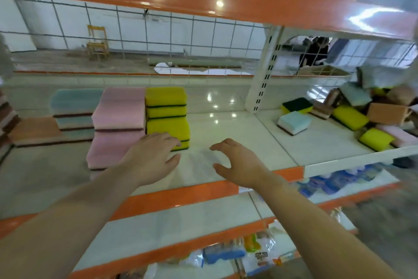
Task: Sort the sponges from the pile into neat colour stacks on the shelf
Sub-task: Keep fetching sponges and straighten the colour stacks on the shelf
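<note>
On the white shelf, fingertips of left hand are resting flat against the base of the yellow stack, fingers straight, gripping nothing. Right hand is hovering just beside it at 3 o'clock, fingers loosely curved, empty. Pink stack is touching the yellow one at its 9 o'clock; blue stack & an orange sponge sit further at 9. Unsorted pile is lying well apart at 2 o'clock, w/ a blue-white sponge nearest. Likely step: squaring the yellow stack. Best done pressing both sides evenly, edges flush, w/o nudging the pink one.
</note>
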`<state>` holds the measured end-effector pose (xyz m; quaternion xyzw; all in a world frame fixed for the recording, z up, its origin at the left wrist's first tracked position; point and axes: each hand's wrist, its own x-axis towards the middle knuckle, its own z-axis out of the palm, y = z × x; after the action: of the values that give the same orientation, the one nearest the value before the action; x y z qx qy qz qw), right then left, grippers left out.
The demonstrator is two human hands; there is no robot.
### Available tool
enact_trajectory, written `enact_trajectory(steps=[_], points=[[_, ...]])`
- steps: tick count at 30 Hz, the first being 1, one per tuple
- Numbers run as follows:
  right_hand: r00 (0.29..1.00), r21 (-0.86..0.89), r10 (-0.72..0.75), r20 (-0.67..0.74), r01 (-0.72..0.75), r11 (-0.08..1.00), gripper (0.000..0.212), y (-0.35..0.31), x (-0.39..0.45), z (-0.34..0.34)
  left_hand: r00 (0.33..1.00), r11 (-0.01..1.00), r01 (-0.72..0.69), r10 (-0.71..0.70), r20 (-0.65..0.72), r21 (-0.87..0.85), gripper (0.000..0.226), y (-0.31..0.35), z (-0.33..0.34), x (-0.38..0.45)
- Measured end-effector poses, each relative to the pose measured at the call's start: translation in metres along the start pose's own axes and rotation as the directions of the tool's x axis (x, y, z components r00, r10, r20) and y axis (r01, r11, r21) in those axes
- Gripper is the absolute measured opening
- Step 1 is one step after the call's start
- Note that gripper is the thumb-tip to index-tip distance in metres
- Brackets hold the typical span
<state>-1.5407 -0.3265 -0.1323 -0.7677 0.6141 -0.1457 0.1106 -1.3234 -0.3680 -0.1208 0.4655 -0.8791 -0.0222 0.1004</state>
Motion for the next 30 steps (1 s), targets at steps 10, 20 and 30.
enact_trajectory(steps=[10,20,30], points=[[0.991,-0.099,0.136,-0.012,-0.136,0.986,0.045,0.093,-0.062,-0.053,0.997,0.998,-0.068,0.069,0.045,-0.018,0.04,0.112,0.025,0.051],[0.977,-0.06,0.206,-0.056,-0.209,0.976,0.045,0.185,-0.126,-0.092,0.99,0.995,-0.088,0.094,0.11,-0.052,0.043,0.214,0.057,0.092],[0.95,-0.046,0.292,-0.114,-0.298,0.953,0.045,0.251,-0.162,-0.11,0.987,0.995,-0.068,0.077,0.141,-0.068,0.045,0.274,0.076,0.133]])
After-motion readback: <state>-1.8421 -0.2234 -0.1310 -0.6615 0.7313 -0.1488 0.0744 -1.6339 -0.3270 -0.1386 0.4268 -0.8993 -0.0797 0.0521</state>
